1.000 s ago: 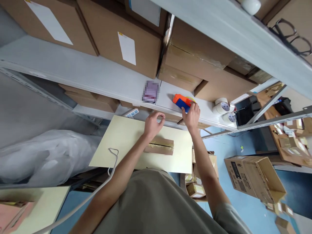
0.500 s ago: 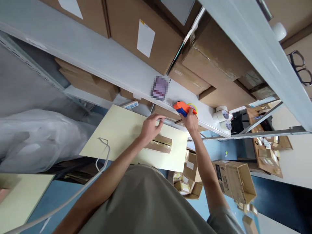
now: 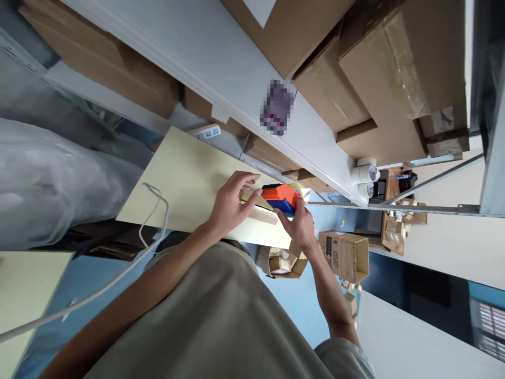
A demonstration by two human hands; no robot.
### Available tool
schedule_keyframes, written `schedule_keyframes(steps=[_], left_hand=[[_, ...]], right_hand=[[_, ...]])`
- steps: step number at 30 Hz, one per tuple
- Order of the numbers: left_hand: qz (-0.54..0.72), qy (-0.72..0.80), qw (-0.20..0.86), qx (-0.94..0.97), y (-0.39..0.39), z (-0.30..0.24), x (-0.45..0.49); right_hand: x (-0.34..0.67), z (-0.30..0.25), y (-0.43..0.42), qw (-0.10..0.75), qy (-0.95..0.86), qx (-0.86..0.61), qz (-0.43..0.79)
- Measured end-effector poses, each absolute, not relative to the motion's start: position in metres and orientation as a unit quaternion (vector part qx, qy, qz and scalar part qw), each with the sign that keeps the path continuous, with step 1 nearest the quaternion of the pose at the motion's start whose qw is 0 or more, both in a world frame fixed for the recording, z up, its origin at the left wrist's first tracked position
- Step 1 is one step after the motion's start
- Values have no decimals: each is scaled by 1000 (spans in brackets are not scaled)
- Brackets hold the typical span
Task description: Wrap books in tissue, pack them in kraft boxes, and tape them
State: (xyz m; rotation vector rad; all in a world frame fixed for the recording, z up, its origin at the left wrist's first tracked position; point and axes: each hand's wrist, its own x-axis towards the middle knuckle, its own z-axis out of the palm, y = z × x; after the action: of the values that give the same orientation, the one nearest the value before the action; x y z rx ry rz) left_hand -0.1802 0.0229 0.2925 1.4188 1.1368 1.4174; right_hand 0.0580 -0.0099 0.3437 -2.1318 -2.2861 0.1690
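My right hand is wrapped round an orange and blue tape dispenser, with a yellow-rimmed tape roll partly visible behind it. The dispenser is over the right end of a small cardboard box on the pale yellow board. Beside the box, my left hand has its fingers apart and the thumb pointing toward the dispenser. It holds nothing that I can see, and it hides the left part of the box. Whether the fingertips touch the box, I cannot tell.
A shelf with large cartons runs along the far side of the board. White tape rolls stand at its right end. A white cable hangs at left. On the floor are an open carton and a taller box.
My right hand has brought the tape dispenser from the shelf edge down over the board, close to my left hand. The camera view has shifted too.
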Motion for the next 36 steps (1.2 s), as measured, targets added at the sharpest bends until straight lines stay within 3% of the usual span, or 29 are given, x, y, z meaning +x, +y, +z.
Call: schedule_keyframes(steps=[5, 15, 29, 36], left_hand=[[537, 437, 445, 568, 23, 292, -204], [427, 406, 637, 497, 24, 267, -229], [377, 453, 721, 364, 9, 227, -218], [424, 498, 703, 278, 21, 188, -222]], right_hand=[[35, 360, -24, -26, -722, -683, 106], [6, 395, -16, -122, -655, -700, 259], [-21, 416, 34, -259, -629, -657, 325], [-13, 460, 66, -333, -641, -621, 304]])
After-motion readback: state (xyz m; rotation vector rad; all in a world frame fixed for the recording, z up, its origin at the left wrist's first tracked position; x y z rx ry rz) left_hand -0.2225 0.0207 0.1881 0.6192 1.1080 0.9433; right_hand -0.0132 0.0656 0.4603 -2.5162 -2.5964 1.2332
